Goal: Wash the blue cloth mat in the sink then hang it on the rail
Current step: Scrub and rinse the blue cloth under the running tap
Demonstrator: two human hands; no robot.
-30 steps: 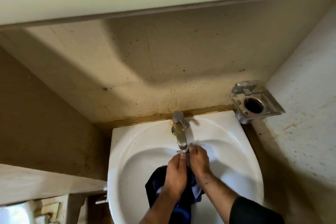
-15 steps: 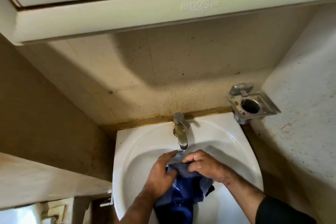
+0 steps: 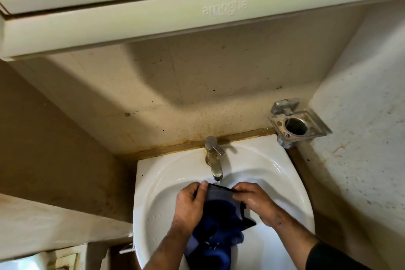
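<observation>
Under the tap (image 3: 215, 165) — left hand (image 3: 190, 206), right hand (image 3: 252, 200) pinch blue cloth mat (image 3: 219, 221).

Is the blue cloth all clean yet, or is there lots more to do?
Not yet. Done: the blue cloth is in the sink. Happening now: the left hand and right hand hold its edge stretched under the tap, where a thin trickle shows. Left to do: finish washing, then hang it on the rail, which is out of view.
</observation>
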